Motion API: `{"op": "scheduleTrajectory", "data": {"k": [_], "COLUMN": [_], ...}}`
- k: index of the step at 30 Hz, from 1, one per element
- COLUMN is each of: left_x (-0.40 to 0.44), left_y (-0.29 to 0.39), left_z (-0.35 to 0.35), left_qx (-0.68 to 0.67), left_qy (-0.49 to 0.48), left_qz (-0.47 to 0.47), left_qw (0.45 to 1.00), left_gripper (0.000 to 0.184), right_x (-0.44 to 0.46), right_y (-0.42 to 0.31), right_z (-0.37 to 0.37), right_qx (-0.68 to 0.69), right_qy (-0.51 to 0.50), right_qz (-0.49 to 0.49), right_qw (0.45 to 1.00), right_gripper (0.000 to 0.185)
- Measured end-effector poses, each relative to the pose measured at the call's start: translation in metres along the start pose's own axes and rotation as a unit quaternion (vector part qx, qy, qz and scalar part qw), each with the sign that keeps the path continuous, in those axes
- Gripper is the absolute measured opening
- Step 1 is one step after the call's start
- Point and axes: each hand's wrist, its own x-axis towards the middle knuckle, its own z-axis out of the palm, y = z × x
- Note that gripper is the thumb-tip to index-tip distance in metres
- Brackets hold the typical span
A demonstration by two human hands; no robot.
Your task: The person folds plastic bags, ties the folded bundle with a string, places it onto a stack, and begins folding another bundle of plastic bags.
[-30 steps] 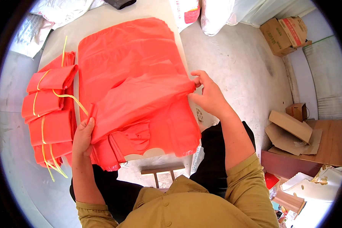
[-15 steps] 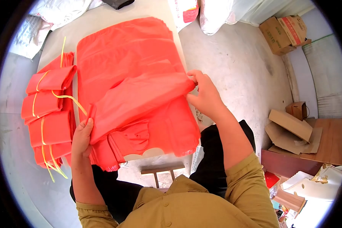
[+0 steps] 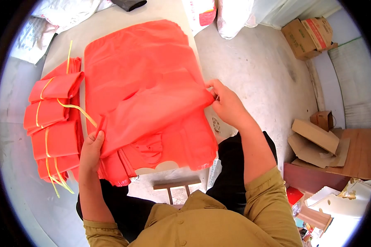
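Note:
A folded red plastic bag stretches slantwise between my hands, over a broad stack of flat red plastic bags. My left hand pinches its lower left end between thumb and fingers. At the upper right end, my right hand grips the edge with its fingertips, close to the table's right side. Crumpled handle parts lie below the held bag. To the left of the stack, several folded red bundles overlap in a column, bound with yellow ties. One tie end reaches toward my left hand.
The pale table carries the stack. White sacks and a dark object are at its far end. A wooden stool stands below the near edge. Cardboard boxes and an opened carton are on the right.
My right hand has shifted slightly right and down with its end of the bag. The held bag looks flatter and broader across the stack. My left hand keeps its grip nearly in place.

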Motion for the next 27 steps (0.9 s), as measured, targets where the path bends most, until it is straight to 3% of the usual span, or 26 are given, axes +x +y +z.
{"op": "scheduleTrajectory", "data": {"k": [2,8,11,15,17,19,20,23,27], "left_x": [-0.011,-0.032,-0.040,-0.036,-0.038,-0.038,-0.037,-0.023,-0.022], "left_y": [0.005,0.011,0.020,0.026,0.032,0.039,0.043,0.033,0.048], "left_z": [0.004,0.005,0.013,0.014,0.027,0.042,0.048,0.060,0.083], "left_qx": [0.078,0.163,0.209,0.408,0.471,0.505,0.522,0.555,0.534], "left_qy": [0.007,0.003,0.015,0.053,0.092,0.127,0.130,0.153,0.115], "left_qz": [0.002,0.000,0.007,0.031,0.102,0.182,0.168,0.243,0.230], "left_qw": [0.997,0.987,0.978,0.911,0.871,0.834,0.826,0.781,0.805], "left_gripper": [0.029,0.026,0.028,0.030,0.031,0.031,0.030,0.033,0.043], "right_x": [-0.002,0.001,0.009,0.013,0.015,0.018,0.020,0.027,0.036], "right_y": [0.002,0.002,0.006,-0.004,-0.012,-0.015,-0.017,-0.020,-0.023], "right_z": [-0.012,-0.014,-0.002,0.020,0.030,0.039,0.042,0.050,0.055], "right_qx": [0.011,0.021,-0.161,-0.098,-0.116,-0.123,-0.127,-0.159,-0.182], "right_qy": [-0.053,-0.021,0.098,0.030,0.005,0.004,0.003,0.012,-0.003], "right_qz": [0.027,0.071,-0.076,-0.154,-0.196,-0.204,-0.208,-0.221,-0.240], "right_qw": [0.998,0.997,0.979,0.983,0.974,0.971,0.970,0.962,0.953], "right_gripper": [0.042,0.033,0.033,0.034,0.037,0.039,0.040,0.046,0.052]}}
